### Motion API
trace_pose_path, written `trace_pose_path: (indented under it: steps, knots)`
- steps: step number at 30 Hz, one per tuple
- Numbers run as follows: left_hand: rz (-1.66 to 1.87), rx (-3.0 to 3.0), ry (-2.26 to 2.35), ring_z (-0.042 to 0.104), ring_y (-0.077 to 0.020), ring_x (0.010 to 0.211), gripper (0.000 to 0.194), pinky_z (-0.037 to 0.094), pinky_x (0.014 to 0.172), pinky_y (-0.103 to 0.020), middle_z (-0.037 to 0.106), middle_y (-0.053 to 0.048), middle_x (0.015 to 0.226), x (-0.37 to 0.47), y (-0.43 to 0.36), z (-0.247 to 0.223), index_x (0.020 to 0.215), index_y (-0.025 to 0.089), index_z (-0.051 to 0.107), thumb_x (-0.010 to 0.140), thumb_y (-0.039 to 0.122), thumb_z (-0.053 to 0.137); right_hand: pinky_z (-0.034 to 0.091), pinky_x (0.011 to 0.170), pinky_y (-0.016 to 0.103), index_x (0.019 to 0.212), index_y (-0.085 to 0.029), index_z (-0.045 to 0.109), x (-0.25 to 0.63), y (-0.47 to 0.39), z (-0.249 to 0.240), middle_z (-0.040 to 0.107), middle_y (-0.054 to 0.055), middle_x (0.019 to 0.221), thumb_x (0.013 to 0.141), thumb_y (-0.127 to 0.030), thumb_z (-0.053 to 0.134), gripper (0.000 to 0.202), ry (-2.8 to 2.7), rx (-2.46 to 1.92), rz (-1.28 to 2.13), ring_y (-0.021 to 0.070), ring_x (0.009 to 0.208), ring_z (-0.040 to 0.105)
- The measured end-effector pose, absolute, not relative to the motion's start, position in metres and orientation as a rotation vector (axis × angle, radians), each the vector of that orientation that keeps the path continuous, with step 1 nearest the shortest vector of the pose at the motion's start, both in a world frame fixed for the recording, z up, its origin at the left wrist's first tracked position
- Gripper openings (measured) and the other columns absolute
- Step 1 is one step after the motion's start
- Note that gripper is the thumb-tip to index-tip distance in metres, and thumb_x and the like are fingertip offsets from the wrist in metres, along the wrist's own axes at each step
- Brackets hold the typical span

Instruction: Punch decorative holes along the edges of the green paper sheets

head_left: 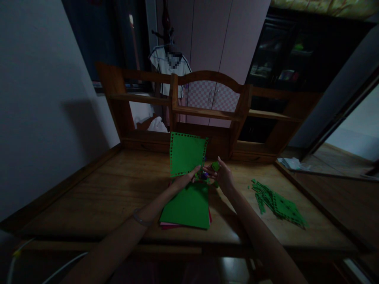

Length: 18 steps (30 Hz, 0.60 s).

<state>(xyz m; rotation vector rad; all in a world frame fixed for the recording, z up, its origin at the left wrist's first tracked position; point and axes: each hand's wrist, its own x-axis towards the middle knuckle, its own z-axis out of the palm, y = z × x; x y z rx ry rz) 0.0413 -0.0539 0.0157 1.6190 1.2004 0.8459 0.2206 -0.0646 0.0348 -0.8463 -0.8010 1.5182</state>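
Note:
A green paper sheet (188,153) with rows of small punched holes along its edges is raised above the desk. My left hand (192,173) is closed at its lower right edge. Close by, my right hand (225,179) has its thumb and fingers around a small rounded green object (215,166), whose kind I cannot make out. Between the hands is a small purple thing (204,174), partly covered by fingers. Beneath them lies a stack of paper with a plain green sheet (186,207) on top; pink and red edges peek out below.
On the right of the wooden desk (124,189) lies a pile of green punched sheets and strips (278,203). A wooden shelf unit (207,114) stands along the back edge. White papers or packets (291,163) rest by the right rim.

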Motion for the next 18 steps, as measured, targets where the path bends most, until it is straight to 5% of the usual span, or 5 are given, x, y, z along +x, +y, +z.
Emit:
trace_pose_path:
  steps: [18]
  knots:
    - [0.886, 1.605, 1.244, 0.043, -0.013, 0.048, 0.065, 0.034, 0.054, -0.028, 0.045, 0.0, 0.047, 0.04, -0.041, -0.006, 0.046, 0.019, 0.043, 0.074, 0.078, 0.037, 0.056, 0.05, 0.025, 0.072, -0.016, 0.061, 0.222, -0.064, 0.032, 0.072, 0.009, 0.082, 0.085, -0.052, 0.054, 0.038, -0.812, -0.85, 1.542, 0.0237, 0.079, 0.072]
